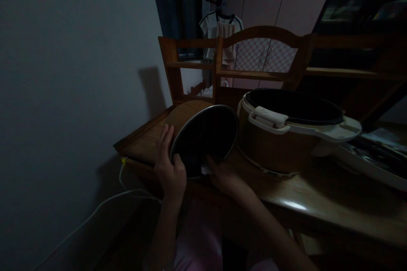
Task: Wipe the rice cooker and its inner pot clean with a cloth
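A round dark inner pot with a bright metal rim lies tilted on its side on the wooden desk, its mouth facing me. My left hand grips its left rim, fingers behind and thumb in front. My right hand reaches into the lower part of the pot and pinches a small pale object I cannot identify. Just to the right stands a rice cooker, brown-bodied with a white rim and latch, its cavity open and dark.
The cooker's white lid lies open to the right. A wooden shelf unit rises at the desk's back. A white cable hangs off the desk's left edge beside the wall. Clothes hang on a rack behind.
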Demonstrator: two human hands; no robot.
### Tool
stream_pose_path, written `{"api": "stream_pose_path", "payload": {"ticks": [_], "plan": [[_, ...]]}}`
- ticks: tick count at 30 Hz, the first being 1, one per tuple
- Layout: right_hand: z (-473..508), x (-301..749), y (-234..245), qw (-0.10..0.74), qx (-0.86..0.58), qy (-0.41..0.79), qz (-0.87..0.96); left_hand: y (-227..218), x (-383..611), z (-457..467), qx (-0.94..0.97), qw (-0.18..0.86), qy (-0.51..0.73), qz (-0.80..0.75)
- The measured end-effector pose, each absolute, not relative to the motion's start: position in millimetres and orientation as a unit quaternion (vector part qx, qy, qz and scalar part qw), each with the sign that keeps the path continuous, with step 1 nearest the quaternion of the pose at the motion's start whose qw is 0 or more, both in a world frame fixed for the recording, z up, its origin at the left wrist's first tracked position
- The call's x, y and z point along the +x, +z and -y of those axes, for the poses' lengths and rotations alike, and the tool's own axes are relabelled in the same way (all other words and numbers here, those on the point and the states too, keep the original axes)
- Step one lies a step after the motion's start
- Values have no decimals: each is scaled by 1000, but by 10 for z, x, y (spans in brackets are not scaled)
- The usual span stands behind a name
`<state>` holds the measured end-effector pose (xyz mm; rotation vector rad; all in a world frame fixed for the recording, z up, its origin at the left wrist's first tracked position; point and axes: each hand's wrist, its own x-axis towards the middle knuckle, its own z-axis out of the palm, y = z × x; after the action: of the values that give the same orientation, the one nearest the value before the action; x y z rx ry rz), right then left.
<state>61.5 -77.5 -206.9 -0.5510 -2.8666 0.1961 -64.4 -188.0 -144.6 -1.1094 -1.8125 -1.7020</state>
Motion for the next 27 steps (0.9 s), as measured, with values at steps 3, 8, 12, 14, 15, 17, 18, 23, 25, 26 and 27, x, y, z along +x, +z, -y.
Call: {"api": "stream_pose_path", "payload": {"ticks": [3,8,12,14,15,17,18,23,25,26,27], "plan": [[807,698,-2068,100,-197,58,974,-1448,-650,1885,-398,212,-609,653],[854,873,-2091,85,-212,46,973,-1459,-661,1890,-399,221,-604,654],[862,939,-2109,77,-210,39,974,-1473,-663,1889,-396,217,-609,652],[860,934,-2112,75,-208,36,974,-1476,-662,1887,-394,218,-612,650],[860,926,-2113,75,-207,34,975,-1476,-661,1887,-394,220,-611,650],[860,899,-2118,75,-205,31,976,-1474,-658,1888,-396,221,-612,649],[858,881,-2121,76,-203,30,976,-1472,-657,1889,-396,220,-613,648],[811,724,-2144,87,-194,34,976,-1465,-655,1895,-393,214,-614,651],[772,639,-2157,88,-190,36,977,-1468,-656,1897,-393,215,-614,650],[753,599,-2166,87,-188,36,978,-1470,-657,1898,-394,215,-614,649],[734,563,-2175,86,-185,37,978,-1472,-658,1899,-395,217,-615,647]]}}
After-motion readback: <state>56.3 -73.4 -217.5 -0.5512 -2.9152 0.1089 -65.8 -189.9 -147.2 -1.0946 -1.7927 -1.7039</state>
